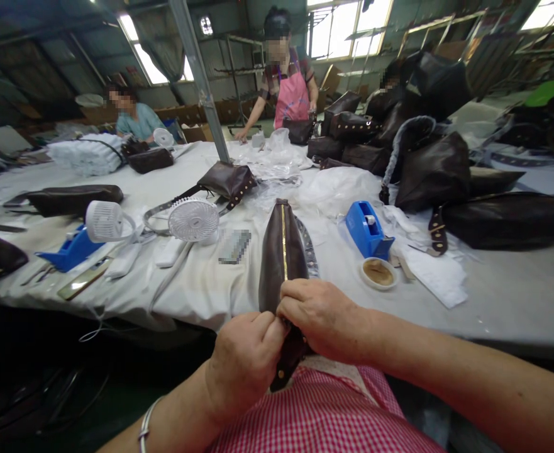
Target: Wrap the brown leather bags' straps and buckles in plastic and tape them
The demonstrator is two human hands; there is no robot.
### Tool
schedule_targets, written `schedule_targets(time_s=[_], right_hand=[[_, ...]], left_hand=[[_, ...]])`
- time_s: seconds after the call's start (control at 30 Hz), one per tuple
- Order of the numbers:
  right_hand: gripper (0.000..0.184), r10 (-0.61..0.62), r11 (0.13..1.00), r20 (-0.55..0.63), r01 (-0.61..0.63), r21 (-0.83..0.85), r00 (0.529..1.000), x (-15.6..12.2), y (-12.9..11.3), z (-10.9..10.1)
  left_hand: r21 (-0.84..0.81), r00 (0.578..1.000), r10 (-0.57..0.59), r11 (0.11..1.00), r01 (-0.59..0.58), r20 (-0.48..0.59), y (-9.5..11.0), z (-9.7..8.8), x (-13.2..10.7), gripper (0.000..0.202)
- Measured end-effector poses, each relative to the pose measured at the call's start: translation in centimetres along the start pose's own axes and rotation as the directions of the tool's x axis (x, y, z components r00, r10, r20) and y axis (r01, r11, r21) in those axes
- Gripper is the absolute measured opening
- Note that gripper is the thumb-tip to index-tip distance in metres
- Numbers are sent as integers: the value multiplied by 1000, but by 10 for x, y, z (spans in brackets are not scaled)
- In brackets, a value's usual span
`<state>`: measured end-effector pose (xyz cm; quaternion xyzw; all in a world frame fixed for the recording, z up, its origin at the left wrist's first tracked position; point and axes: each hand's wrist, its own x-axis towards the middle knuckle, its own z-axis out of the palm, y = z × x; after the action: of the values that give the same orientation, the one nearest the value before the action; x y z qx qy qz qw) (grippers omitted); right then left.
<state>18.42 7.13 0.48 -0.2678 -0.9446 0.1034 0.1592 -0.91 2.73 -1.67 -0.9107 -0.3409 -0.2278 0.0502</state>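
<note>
A dark brown leather bag with a gold zipper along its top lies lengthwise before me, its near end over the table's front edge. My left hand is closed on that near end, thumb and fingers pinched together. Against it, my right hand is closed too, gripping the bag by the zipper's near end. Below the hands hangs a studded strap end. My fingers hide whatever small part they pinch. A plastic-wrapped strap curves along the bag's right side.
Blue tape dispensers stand on both sides, with a shallow dish of brown paste at right. White fans and a phone-like object lie left. Brown bags pile up at right. A metal post rises mid-table. Two co-workers are across.
</note>
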Motion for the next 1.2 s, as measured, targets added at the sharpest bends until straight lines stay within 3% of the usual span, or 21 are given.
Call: schedule_targets(time_s=[0.1,0.2,0.43,0.63,0.73,0.9,0.97,1.07,1.2], right_hand=[[13,78,997,-157,-75,29,985,-10,-6,12],[19,163,982,-216,-138,128,963,-17,-10,18],[27,253,911,-227,-153,383,940,-27,-19,18],[24,185,982,-460,-144,122,868,-33,-27,33],[24,122,991,-500,-137,8,857,-35,-29,34],[17,247,964,-525,-149,222,814,-36,-26,24],[19,284,949,-476,-172,265,832,-33,-25,21],[26,292,952,-369,-233,196,882,-28,-25,20],[23,325,946,-321,-303,117,890,-22,-30,22]], left_hand=[[-92,990,-139,986,140,22,3,-1,2,24],[-228,960,-264,933,279,93,6,0,3,27],[-405,816,-497,708,579,296,9,-5,14,32],[-509,657,-589,426,748,471,11,-12,25,32],[-520,598,-615,331,788,514,10,-14,26,34],[-513,612,-589,352,783,528,8,-18,25,36],[-519,613,-574,344,782,543,6,-18,24,36],[-545,608,-558,302,782,564,2,-17,24,33],[-556,563,-542,197,807,624,-6,-19,26,30]])
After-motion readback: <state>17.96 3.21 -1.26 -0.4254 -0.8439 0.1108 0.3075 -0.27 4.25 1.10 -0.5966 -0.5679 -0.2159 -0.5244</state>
